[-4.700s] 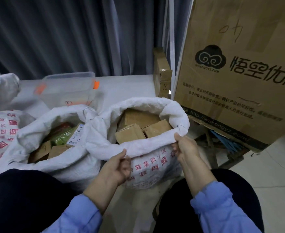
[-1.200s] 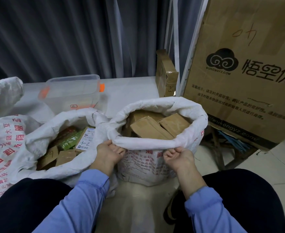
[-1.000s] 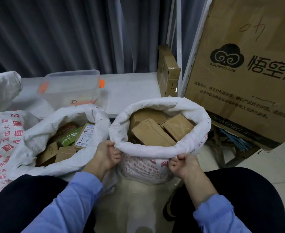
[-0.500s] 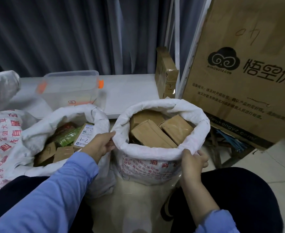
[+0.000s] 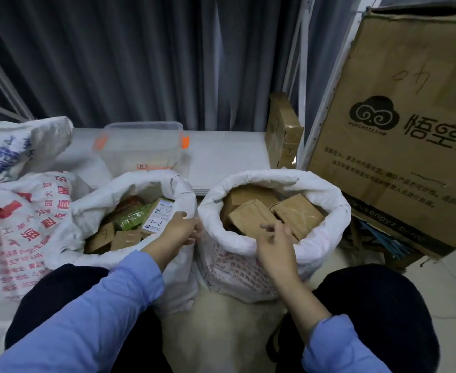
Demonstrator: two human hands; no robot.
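Note:
A white woven sack [image 5: 329,203] with a rolled-down rim stands on the floor between my knees. Brown cardboard boxes [image 5: 251,218] fill it to the top. My left hand [image 5: 180,231] is at the sack's left rim, in the gap beside the neighbouring sack, and its curled fingers pinch the fabric. My right hand [image 5: 275,239] hovers over the near rim with its fingers loosely spread. It is motion-blurred and holds nothing. A second rolled-down sack [image 5: 146,180] to the left holds small boxes, a green packet [image 5: 132,219] and a white labelled box [image 5: 159,218].
A large printed cardboard box [image 5: 399,157] stands close on the right, a small carton [image 5: 283,130] beside it. A clear plastic bin with orange latches [image 5: 141,149] sits on a white ledge behind the sacks. More printed sacks [image 5: 22,200] are piled at the left. Dark curtains hang behind.
My right hand has let go of the sack's near rim and lifted over its mouth. My left hand stays at the left rim. The view has tilted slightly.

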